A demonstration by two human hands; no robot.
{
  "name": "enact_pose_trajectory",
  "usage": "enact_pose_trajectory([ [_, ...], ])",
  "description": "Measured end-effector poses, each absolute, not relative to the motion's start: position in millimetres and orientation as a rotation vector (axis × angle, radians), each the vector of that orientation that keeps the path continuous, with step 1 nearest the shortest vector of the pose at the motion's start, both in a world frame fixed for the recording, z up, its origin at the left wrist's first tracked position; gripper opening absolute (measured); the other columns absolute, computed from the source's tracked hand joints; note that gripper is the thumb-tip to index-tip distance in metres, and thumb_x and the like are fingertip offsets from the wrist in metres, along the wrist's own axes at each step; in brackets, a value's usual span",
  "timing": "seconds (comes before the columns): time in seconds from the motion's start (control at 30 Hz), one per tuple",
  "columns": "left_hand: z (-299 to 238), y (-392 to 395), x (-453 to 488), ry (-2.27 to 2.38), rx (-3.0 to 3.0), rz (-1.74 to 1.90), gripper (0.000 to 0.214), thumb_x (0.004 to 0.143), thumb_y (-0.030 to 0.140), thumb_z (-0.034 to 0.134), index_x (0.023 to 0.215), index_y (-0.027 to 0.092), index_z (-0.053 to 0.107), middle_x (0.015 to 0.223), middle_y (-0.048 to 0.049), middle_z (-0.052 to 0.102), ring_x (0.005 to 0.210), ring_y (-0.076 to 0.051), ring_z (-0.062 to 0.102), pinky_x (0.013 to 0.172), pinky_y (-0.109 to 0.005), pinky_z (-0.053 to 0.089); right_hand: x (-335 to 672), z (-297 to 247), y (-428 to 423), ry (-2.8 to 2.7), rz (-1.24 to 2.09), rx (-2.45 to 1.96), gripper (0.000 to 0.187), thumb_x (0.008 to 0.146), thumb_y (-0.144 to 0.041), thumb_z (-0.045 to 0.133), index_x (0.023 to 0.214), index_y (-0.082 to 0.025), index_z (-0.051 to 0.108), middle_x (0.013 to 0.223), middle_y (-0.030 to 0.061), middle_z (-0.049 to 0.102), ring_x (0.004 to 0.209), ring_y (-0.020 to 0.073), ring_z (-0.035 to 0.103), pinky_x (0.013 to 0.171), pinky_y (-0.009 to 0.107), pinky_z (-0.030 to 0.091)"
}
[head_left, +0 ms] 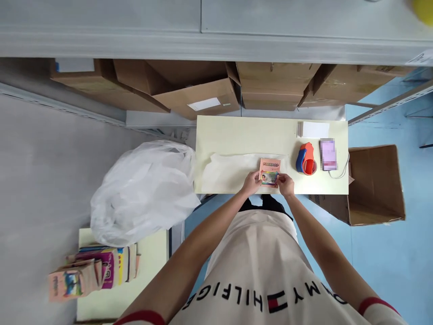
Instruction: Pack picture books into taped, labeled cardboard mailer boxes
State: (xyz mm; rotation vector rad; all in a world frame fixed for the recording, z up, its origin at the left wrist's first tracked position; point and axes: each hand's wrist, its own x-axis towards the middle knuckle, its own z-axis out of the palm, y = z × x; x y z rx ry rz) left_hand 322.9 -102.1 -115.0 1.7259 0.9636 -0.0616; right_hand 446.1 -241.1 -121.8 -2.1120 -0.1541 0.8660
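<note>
Pink booklet [270,166], pinched by left hand [251,183] and right hand [286,184], open carton [376,169] nearby

From where I'm standing: cream tabletop [246,135], rectangular, long side facing the worker. Rumpled white sheet [230,172] flat along the near edge, left end to past middle. Pink booklet [269,164] over the sheet; can't tell if it rests there. Right end: orange-and-blue tape dispenser [307,149], purple item [328,154] just beside it, blurred, thin cable [345,169] near the right edge, white cards [315,130] by the far edge. Second cream table [150,266], lower left: pile of books [101,271].
</note>
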Motion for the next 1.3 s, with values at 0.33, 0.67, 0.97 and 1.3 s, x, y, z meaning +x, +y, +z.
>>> enact_pose_trajectory([
  [0.33,-127.2,-128.9,325.5,0.957,1.959,-0.090,0.057,0.080,0.010,0.059,0.136,0.009,0.050,0.127,-0.0197,0.055,0.122,-0.029,0.055,0.105,-0.046,0.047,449.5,-134.8,-253.3,-0.297,0.809,-2.209,0.027,0.079,-0.035,0.057,0.099,-0.018,0.065,0.094,0.0103,0.070,0.088,0.0238,0.067,0.087,0.042,0.053],
  [0.67,-126.9,-140.2,322.0,0.846,2.190,-0.210,0.062,0.080,0.016,0.060,0.140,0.015,0.044,0.129,-0.0178,0.047,0.121,-0.033,0.050,0.101,-0.046,0.047,450.1,-140.8,-251.7,-0.178,0.798,-2.182,0.071,0.070,-0.033,0.066,0.134,-0.016,0.043,0.117,0.0160,0.063,0.106,0.0272,0.062,0.088,0.044,0.052],
  [0.97,-131.2,-142.5,323.7,0.796,2.147,-0.152,0.066,0.079,0.018,0.063,0.142,0.016,0.041,0.119,-0.0146,0.052,0.116,-0.031,0.051,0.106,-0.048,0.043,468.5,-127.9,-239.2,-0.037,1.029,-1.950,0.037,0.066,-0.048,0.065,0.089,-0.019,0.062,0.083,0.0041,0.071,0.081,0.0223,0.066,0.073,0.036,0.054],
  [1.3,-133.9,-139.2,318.5,0.760,2.097,-0.116,0.062,0.081,0.018,0.061,0.140,0.014,0.045,0.123,-0.0162,0.052,0.119,-0.031,0.051,0.104,-0.046,0.045,475.6,-123.5,-247.1,0.134,1.198,-1.665,0.041,0.057,-0.046,0.077,0.081,-0.021,0.055,0.072,-0.0005,0.066,0.067,0.0170,0.065,0.066,0.034,0.055],
])
